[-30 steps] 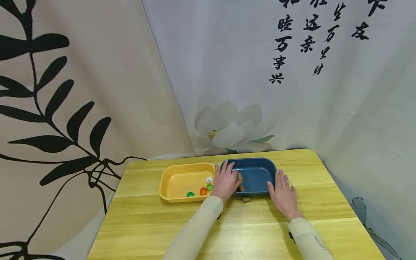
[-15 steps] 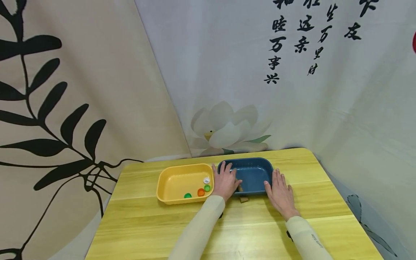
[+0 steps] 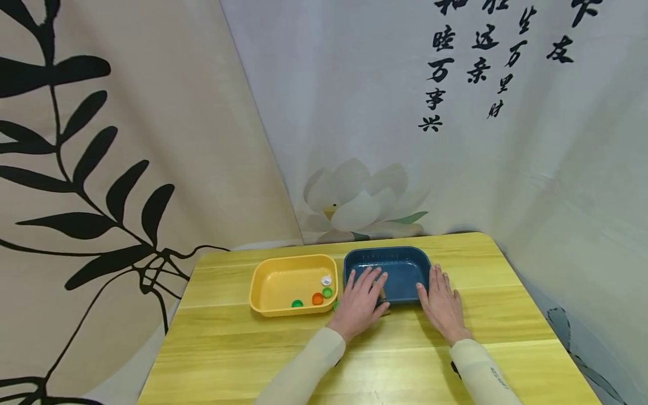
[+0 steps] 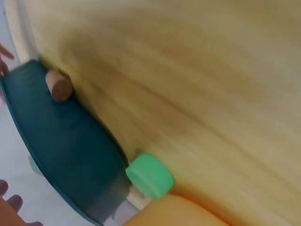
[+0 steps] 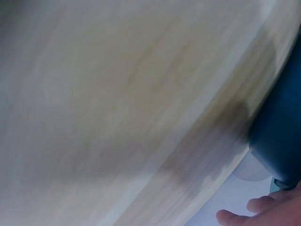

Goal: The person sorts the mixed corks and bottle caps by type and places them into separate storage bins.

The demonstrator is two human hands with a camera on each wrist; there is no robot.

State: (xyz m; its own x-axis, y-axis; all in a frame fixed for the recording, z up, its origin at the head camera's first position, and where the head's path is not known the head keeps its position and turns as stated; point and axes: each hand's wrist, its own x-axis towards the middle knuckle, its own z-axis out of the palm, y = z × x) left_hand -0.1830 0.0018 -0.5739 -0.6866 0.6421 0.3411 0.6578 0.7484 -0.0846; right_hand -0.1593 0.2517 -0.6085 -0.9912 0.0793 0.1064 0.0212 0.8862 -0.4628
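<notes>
My left hand (image 3: pixel 358 304) lies over the near left side of the blue tray (image 3: pixel 405 253), its fingers extended and spread. A brown cork-like piece (image 3: pixel 383 294) shows beside its fingers. In the left wrist view, a brown cylinder (image 4: pixel 61 87) stands against the outer wall of the blue tray (image 4: pixel 66 141). A green bottle cap (image 4: pixel 149 176) lies between the two trays; only its edge shows in the head view. My right hand (image 3: pixel 441 304) rests at the blue tray's right end with straight fingers. Whatever is under the left palm is hidden.
To the left is a yellow tray (image 3: pixel 283 310) holding a white cap (image 3: pixel 326 279), an orange cap (image 3: pixel 317 298) and green caps (image 3: pixel 297 303). The wooden table (image 3: pixel 243 360) ends at a fabric backdrop (image 3: pixel 506 185) behind the trays.
My left hand has shifted from the blue tray's left edge rightward and closer to me. The green cap between the trays has come into sight. My right hand stays in place.
</notes>
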